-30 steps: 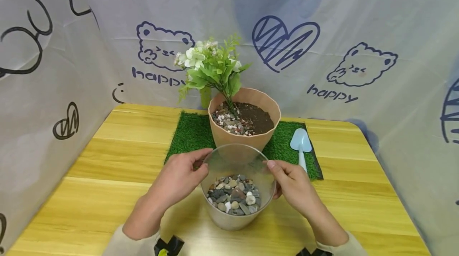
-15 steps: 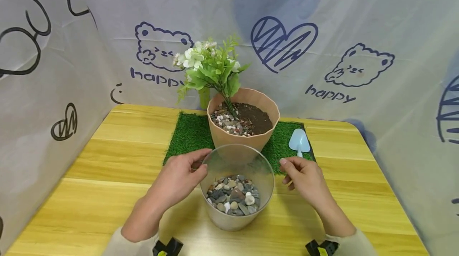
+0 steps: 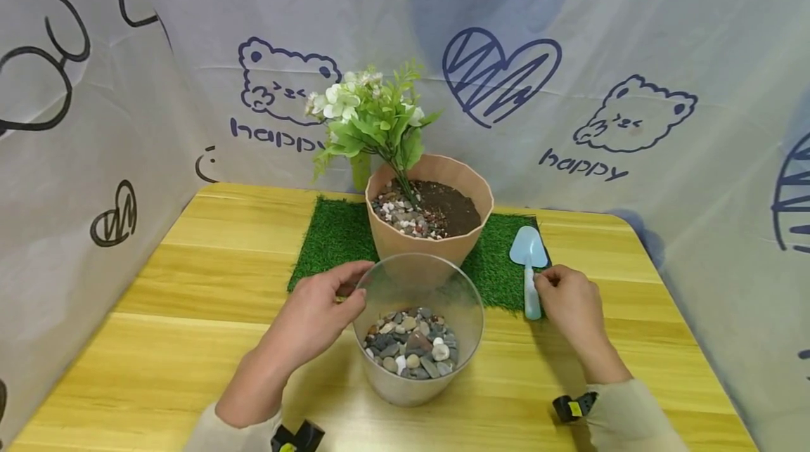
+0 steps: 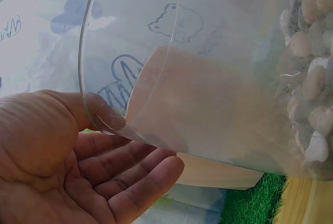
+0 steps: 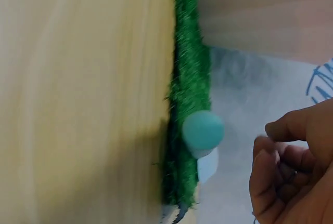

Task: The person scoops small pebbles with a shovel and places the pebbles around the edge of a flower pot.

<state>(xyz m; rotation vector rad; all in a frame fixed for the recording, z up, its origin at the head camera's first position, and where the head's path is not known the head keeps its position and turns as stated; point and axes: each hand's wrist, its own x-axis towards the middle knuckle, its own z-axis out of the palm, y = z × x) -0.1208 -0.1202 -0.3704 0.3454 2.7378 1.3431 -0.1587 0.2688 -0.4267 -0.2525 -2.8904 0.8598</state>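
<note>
In the head view a clear container (image 3: 411, 385) with pebbles (image 3: 411, 346) in its bottom stands on the table. My left hand (image 3: 316, 308) pinches its left rim, thumb over the edge and the other fingers outside the wall, as the left wrist view shows. A light blue garden trowel (image 3: 530, 262) lies on the green turf mat, blade pointing away from me. My right hand (image 3: 572, 304) hovers beside its handle with bent fingers; a gap separates the fingers from the handle's round end (image 5: 203, 130) in the right wrist view.
Behind the container a peach flowerpot (image 3: 430, 248) stands on the turf mat (image 3: 335, 241). It holds soil (image 3: 452, 209), small stones (image 3: 405, 216) and a leaning plant (image 3: 373, 114) with white flowers. A printed cloth (image 3: 392, 2) hangs behind the table (image 3: 209, 276).
My right hand has let go of the container's right rim and moved right to the trowel's handle. The left hand has stayed at the rim.
</note>
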